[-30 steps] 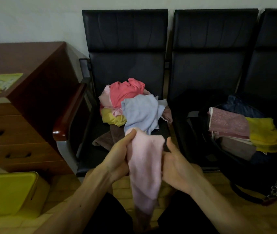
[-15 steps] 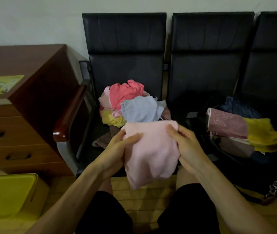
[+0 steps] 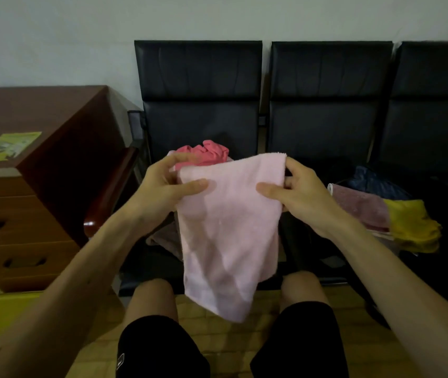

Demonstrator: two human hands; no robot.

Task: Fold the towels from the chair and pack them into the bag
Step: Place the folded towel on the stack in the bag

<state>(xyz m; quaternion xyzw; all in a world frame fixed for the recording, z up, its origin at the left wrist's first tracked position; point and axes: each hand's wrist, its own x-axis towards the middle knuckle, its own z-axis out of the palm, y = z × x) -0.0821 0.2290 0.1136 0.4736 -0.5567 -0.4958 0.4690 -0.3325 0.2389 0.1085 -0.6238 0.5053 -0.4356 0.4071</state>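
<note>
a row of black chairs (image 3: 198, 110) stands against the wall, with a brown drawer cabinet (image 3: 40, 192) to its left. on the right-hand seat sits the dark bag (image 3: 446, 271), a folded mauve towel (image 3: 359, 205) and a yellow towel (image 3: 411, 227) already at its mouth. the pale pink towel (image 3: 231, 236) hangs in the air before the left seat, above the person's knees. it hides most of the loose pile, and only a red towel (image 3: 206, 154) shows over its top edge. the left hand (image 3: 162, 192) and right hand (image 3: 301, 197) each pinch an upper corner, thumb in front and fingers (image 3: 291, 167) curled behind. the cloth looks light, soft and limp, so it will likely sag and hold no crease. corners and edges seem the best places to hold it.
</note>
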